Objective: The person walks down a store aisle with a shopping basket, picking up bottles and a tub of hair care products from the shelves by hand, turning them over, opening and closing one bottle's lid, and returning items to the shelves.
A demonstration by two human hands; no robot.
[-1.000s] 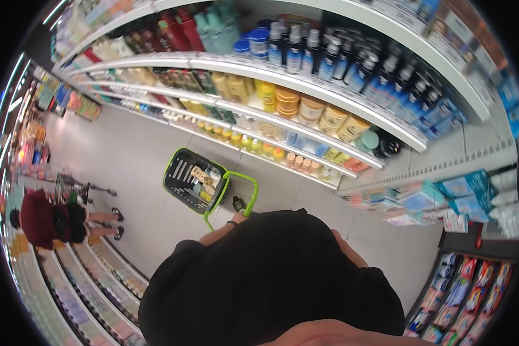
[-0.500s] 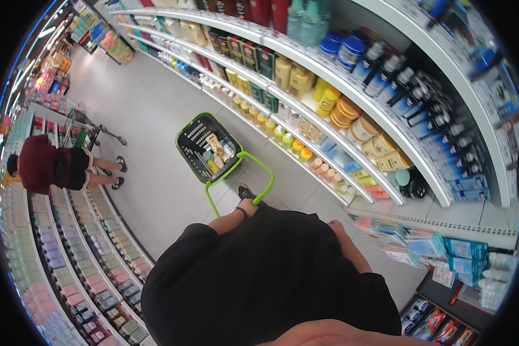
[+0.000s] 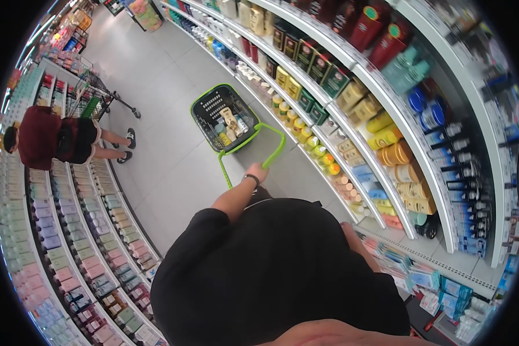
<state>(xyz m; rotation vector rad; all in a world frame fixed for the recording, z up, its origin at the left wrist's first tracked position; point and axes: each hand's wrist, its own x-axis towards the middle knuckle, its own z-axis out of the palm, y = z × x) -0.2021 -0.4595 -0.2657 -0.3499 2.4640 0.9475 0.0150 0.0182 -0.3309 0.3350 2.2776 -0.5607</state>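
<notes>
Plainly, the left hand (image 3: pixel 258 171) was the busy one: its fingers were clamped on the lime-green handle (image 3: pixel 281 145) of a black shopping basket (image 3: pixel 209 115). A dark band (image 3: pixel 251 179) circled that wrist. The basket was ahead of the person and a little to the left of the body, over the grey tiled floor (image 3: pixel 161 109), in the aisle between two runs of shelving. Inside it lay a cream-coloured bottle (image 3: pixel 230 118) and a few smaller containers, one of them yellow, gathered toward the handle end.

The right hand (image 3: pixel 347 229) hung down by the side, mostly hidden by the black shirt (image 3: pixel 277 265), so I could not tell how its fingers stood.

Close along the right of the basket ran the shelves, with yellow bottles (image 3: pixel 311 144) low down, dark green boxes (image 3: pixel 328 81) above them, and red bottles (image 3: pixel 378 34) and blue-lidded jars (image 3: pixel 431 115) higher up. On the left, curved rows carried pastel packs (image 3: pixel 46 230). Beside those, well apart from the basket, another person (image 3: pixel 37 138) in a dark red top and black shorts stood near a shopping cart (image 3: pixel 92 105).
</notes>
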